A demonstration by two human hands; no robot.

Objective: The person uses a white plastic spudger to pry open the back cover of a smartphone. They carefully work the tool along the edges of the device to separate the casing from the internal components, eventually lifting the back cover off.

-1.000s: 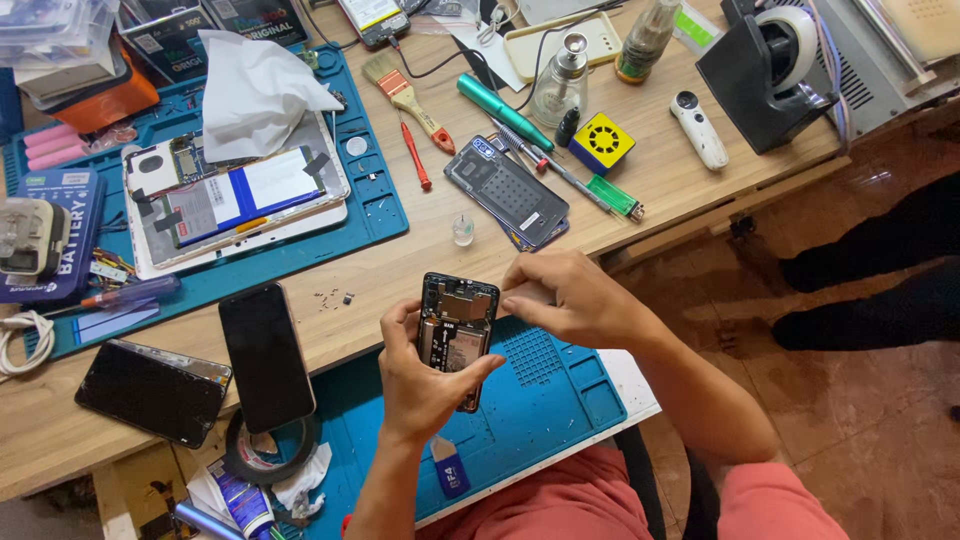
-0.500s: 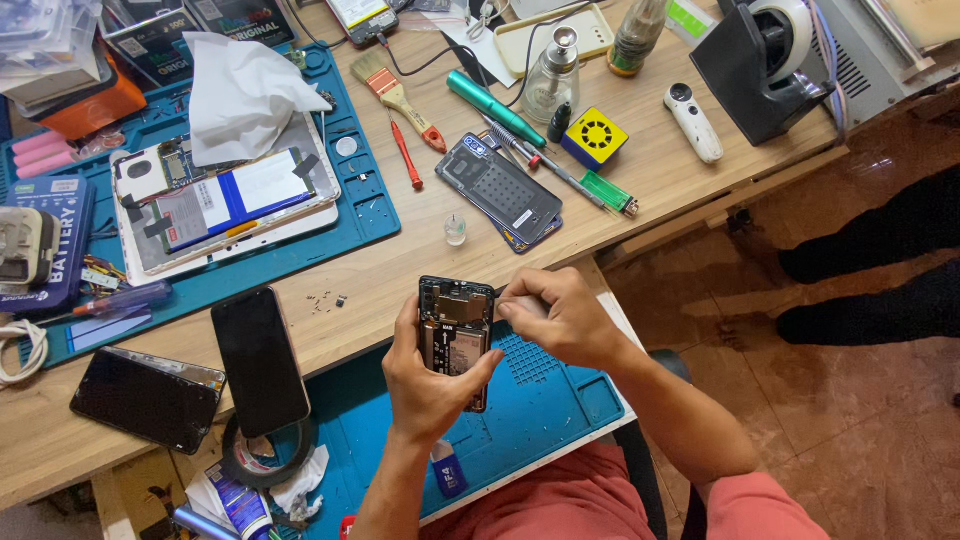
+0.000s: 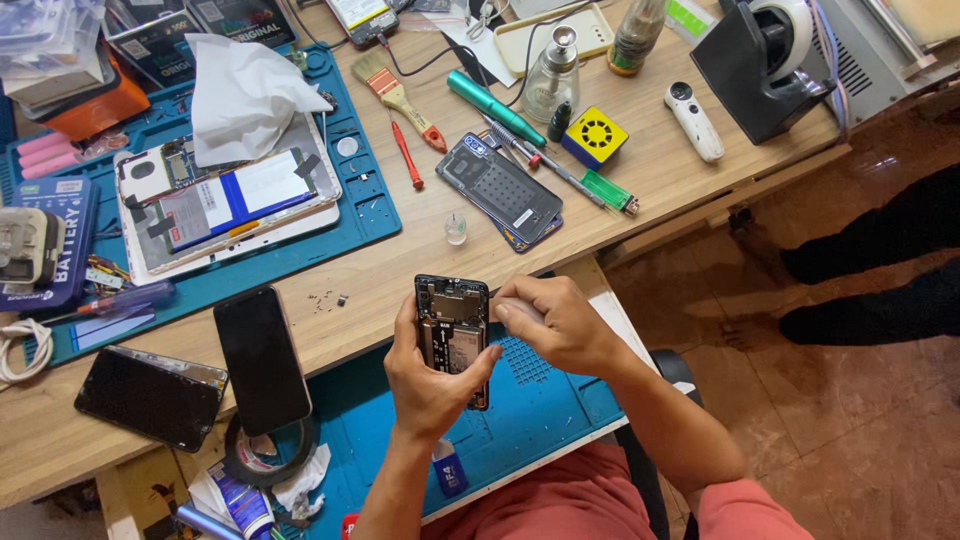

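My left hand (image 3: 432, 378) grips an opened smartphone (image 3: 453, 325) with its back cover off, circuit board and battery showing, held upright over a blue work mat (image 3: 540, 400) on my lap. My right hand (image 3: 560, 322) is closed against the phone's right edge, thumb and fingers pinched near its upper side. Whether it holds a small part or tool is hidden by the fingers. A removed back cover (image 3: 498, 188) lies face down on the wooden table (image 3: 640, 190) just beyond.
On the table: a blue mat (image 3: 370, 215) bearing an opened tablet (image 3: 215, 205) and white tissue (image 3: 245, 95), two dark phones (image 3: 262, 358) (image 3: 150, 397), a brush (image 3: 400, 100), red pen, green screwdriver (image 3: 495, 108), yellow box (image 3: 594, 136), tape dispenser (image 3: 765, 55), tiny loose screws (image 3: 328, 298). Someone's dark legs (image 3: 880, 285) at right.
My right hand has shifted slightly along the phone's upper right edge. The left hand keeps the phone in the same hold; the view has drifted a little.
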